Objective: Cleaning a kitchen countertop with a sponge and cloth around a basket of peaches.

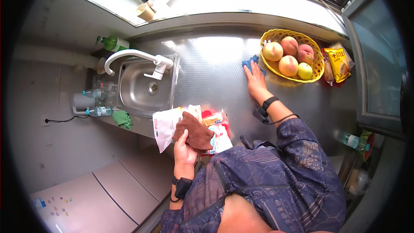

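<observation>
My left hand (pixel 185 151) grips a brown cloth (pixel 193 132) above several packets near the counter's front edge. Flat on a blue cloth (pixel 254 64) rests my right hand (pixel 256 79), pressing it against the textured metal countertop (pixel 213 84). Just right of that cloth stands a yellow woven basket (pixel 266 66) with several peaches (pixel 288 65) and a yellow-green fruit (pixel 305 71). Under and around the brown cloth lie a white packet (pixel 166 126) and other wrapped items on something red, partly hidden.
Left of the countertop is a steel sink (pixel 142 95) with a white faucet (pixel 160 66). Around it are a green pump bottle (pixel 113 43), plastic bottles (pixel 100 111) and a green cloth (pixel 122 119). A yellow snack packet (pixel 337 64) lies right of the basket, near the window frame (pixel 360 87).
</observation>
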Action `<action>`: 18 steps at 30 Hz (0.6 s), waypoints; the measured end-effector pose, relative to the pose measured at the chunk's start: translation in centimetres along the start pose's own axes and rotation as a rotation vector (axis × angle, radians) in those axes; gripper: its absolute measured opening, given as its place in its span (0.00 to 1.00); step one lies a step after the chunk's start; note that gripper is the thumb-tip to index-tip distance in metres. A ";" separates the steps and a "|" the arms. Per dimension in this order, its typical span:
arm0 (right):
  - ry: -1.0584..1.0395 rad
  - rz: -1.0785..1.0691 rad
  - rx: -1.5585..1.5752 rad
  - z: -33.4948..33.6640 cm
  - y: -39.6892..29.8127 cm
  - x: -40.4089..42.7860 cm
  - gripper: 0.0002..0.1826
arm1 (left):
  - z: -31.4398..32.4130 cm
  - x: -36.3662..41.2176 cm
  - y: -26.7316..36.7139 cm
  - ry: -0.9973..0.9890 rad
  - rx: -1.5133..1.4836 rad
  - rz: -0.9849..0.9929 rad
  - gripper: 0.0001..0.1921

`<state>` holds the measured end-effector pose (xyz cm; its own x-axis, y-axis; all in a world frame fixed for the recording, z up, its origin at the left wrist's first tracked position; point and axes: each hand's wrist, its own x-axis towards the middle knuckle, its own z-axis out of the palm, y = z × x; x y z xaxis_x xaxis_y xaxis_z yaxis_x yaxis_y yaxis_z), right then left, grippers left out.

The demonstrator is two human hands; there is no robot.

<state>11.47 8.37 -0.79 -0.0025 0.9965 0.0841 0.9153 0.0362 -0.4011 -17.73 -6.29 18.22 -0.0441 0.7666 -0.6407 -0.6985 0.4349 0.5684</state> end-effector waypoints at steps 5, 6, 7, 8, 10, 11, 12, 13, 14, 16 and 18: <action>0.134 0.064 0.026 0.4 1.0 7.8 0.23 | 0.8 1.2 0.4 0.017 -0.046 -0.024 0.20; 0.126 0.067 0.024 0.5 0.7 8.0 0.23 | 0.7 1.5 0.4 0.017 -0.046 -0.031 0.20; 0.123 0.073 -0.022 0.4 0.5 8.1 0.22 | 0.8 1.9 0.5 0.021 -0.047 -0.041 0.20; 0.122 0.080 -0.070 0.3 0.5 8.0 0.22 | 1.0 2.4 0.4 0.020 -0.039 -0.040 0.20; 0.066 0.000 -0.111 -0.1 -0.4 5.8 0.22 | 0.9 3.2 0.3 0.031 -0.049 -0.034 0.20; 0.021 -0.074 -0.152 -0.4 -0.9 4.4 0.22 | 0.9 3.7 0.2 0.020 -0.041 -0.039 0.20; -0.003 -0.116 -0.176 -0.8 -1.1 2.7 0.23 | 0.9 4.2 0.0 0.007 -0.031 -0.050 0.20; -0.029 -0.161 -0.195 -1.0 -1.3 1.6 0.23 | 0.9 4.5 -0.2 0.012 -0.040 -0.055 0.20; 0.048 -0.232 -0.204 -1.0 -0.8 1.4 0.23 | 1.0 4.9 -0.3 -0.011 -0.033 -0.061 0.20; -0.003 -0.218 -0.205 -1.8 -0.7 2.5 0.23 | 1.1 5.3 -0.6 -0.038 -0.041 -0.087 0.20; -0.004 -0.189 -0.259 -1.7 -1.0 4.8 0.22 | 1.4 5.3 -0.3 -0.040 -0.032 -0.104 0.20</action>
<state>11.19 12.96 1.59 -0.1833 0.9743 0.1309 0.9706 0.2005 -0.1330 -16.77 -1.71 15.41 0.0573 0.7366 -0.6739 -0.7206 0.4977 0.4828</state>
